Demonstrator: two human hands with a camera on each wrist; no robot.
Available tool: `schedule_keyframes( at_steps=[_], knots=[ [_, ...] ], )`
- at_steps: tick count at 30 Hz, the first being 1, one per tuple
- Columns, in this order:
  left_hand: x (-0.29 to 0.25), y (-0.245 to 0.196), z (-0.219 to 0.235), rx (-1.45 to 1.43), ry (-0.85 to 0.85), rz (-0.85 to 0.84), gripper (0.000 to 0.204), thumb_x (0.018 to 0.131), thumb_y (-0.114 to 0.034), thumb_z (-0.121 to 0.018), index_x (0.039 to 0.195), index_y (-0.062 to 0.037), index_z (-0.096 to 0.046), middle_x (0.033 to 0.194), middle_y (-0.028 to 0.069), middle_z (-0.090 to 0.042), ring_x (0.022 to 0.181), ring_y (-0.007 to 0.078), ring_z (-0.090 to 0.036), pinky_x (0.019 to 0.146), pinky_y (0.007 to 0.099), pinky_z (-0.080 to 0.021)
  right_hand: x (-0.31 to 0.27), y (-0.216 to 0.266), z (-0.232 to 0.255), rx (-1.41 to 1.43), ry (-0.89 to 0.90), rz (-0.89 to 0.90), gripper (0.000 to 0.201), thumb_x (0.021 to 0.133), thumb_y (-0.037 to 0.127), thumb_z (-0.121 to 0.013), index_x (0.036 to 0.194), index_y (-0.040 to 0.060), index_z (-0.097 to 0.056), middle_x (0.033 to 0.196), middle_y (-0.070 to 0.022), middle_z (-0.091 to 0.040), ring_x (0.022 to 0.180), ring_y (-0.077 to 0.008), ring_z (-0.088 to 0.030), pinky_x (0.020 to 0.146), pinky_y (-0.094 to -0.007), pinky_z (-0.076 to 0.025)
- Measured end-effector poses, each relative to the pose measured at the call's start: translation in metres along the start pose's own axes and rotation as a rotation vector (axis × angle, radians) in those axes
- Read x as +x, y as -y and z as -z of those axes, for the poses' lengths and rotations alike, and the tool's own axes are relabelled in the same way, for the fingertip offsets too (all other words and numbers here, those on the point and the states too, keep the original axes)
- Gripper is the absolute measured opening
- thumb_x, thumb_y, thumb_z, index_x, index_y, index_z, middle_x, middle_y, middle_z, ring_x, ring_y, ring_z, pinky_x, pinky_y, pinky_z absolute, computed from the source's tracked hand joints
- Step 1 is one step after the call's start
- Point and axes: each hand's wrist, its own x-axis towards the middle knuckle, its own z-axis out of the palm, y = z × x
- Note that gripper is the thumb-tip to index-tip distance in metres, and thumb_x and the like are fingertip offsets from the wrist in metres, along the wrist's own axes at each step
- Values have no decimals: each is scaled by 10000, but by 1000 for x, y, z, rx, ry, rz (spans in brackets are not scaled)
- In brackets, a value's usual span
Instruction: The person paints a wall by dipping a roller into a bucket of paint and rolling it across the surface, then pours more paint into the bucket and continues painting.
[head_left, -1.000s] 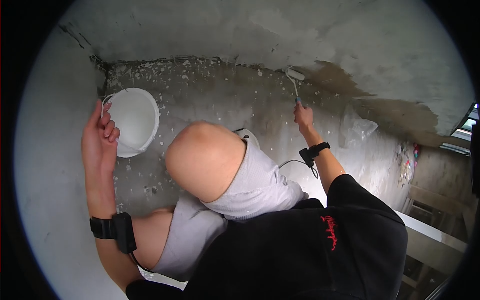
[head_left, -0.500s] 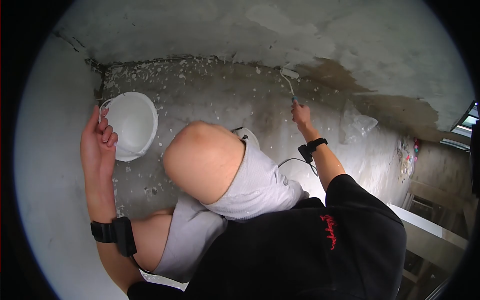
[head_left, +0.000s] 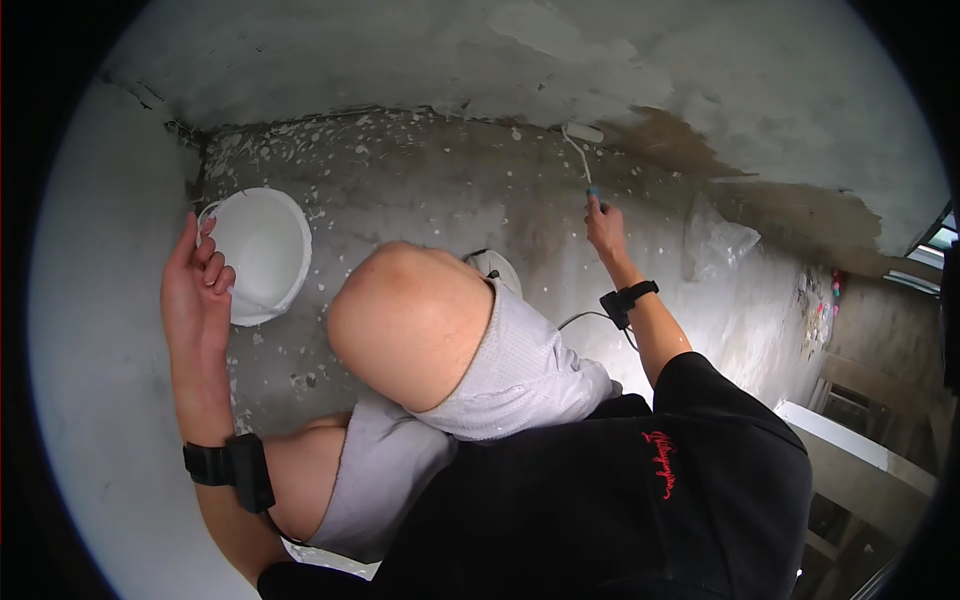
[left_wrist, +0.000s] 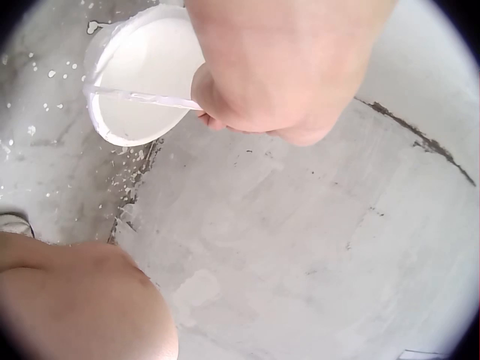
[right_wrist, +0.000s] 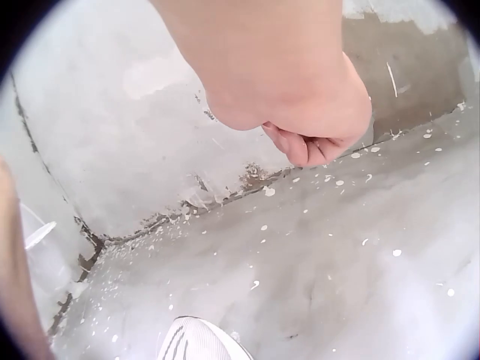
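In the head view my left hand [head_left: 200,290] has its fingers curled at the thin handle of a white bucket [head_left: 304,240], the index finger pointing up. The left wrist view shows the bucket's handle [left_wrist: 142,97] running across its mouth into my hand, the grip itself hidden behind the palm. My right hand [head_left: 606,230] grips the blue handle of a paint roller [head_left: 584,131]. The white roller sleeve lies close to the foot of the wall, beside a darker bare patch. In the right wrist view, curled fingers [right_wrist: 304,150] show, but most of the roller is hidden.
White spatters dot the grey floor [head_left: 400,190]. A wall [head_left: 400,60] runs along the far side, another [head_left: 90,300] close on the left. My bent knee [head_left: 400,320] stands between my hands. A clear plastic bag [head_left: 722,245] lies right of the roller.
The bucket and my left hand have shifted slightly down and left in the head view. The roller and the wall's dark patch both sit a little higher in the picture; my right hand keeps its grip.
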Motion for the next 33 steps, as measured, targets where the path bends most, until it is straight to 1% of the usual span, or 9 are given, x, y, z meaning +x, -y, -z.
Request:
schedule_keyframes(
  at_steps=[5,7,10,14,17,20,22,28,33],
  knots=[
    [0,0,5,-21,25,-14,287,947,-235,-633,1067,12,-549,672,-59,-359,542,41,-296,476,215,-248,-22,19,-10,-17,-47,42,472,959,429,-554,813,-16,-617,605,-10,-521,512,-95,-485,479,-286,-381],
    [0,0,5,-25,47,-12,295,948,-237,-633,1079,13,-547,668,-60,-356,542,39,-296,476,215,-248,-40,35,-8,28,-136,52,502,946,404,-514,778,-60,-613,665,-229,-595,677,-382,-614,636,-447,-450],
    [-1,-1,0,-16,20,-3,298,950,-240,-630,1083,13,-543,664,-60,-357,539,39,-297,474,215,-247,-54,50,-8,-143,-213,135,489,953,391,-507,781,-58,-596,670,-241,-588,658,-402,-588,630,-451,-443],
    [-1,0,-1,4,18,9,301,950,-242,-630,1083,13,-542,660,-59,-361,538,39,-301,471,216,-249,-54,50,-11,-157,-184,108,476,955,386,-508,786,-52,-583,683,-244,-591,648,-416,-562,627,-462,-435],
    [0,-2,-1,19,-13,2,309,949,-245,-631,1088,15,-540,662,-58,-364,539,39,-301,469,214,-248,-59,56,-11,-110,-178,128,458,958,373,-524,794,-51,-582,664,-221,-578,616,-370,-549,609,-442,-427],
    [1,-1,3,4,-5,9,305,952,-243,-626,1090,15,-539,664,-58,-360,540,40,-297,468,215,-247,-62,53,-11,102,-246,145,436,965,348,-537,791,-49,-577,625,-189,-540,581,-303,-509,584,-408,-412],
    [2,-1,2,18,-16,11,290,960,-238,-614,1087,12,-539,668,-57,-364,538,41,-293,468,214,-247,-65,63,-7,154,-255,161,421,975,325,-539,766,-39,-566,595,-141,-515,551,-232,-460,550,-366,-391],
    [0,0,-1,17,-11,1,282,968,-238,-603,1091,8,-540,660,-58,-360,534,41,-293,464,215,-244,-78,107,11,238,-278,219,408,990,328,-519,767,-12,-556,585,-86,-524,523,-181,-461,518,-331,-379],
    [-2,-1,-4,13,-7,4,290,970,-243,-600,1096,11,-540,660,-60,-357,532,41,-294,460,217,-245,-67,80,-7,184,-274,172,406,987,341,-512,805,-16,-576,616,-146,-552,578,-272,-542,564,-377,-416]
  ],
)
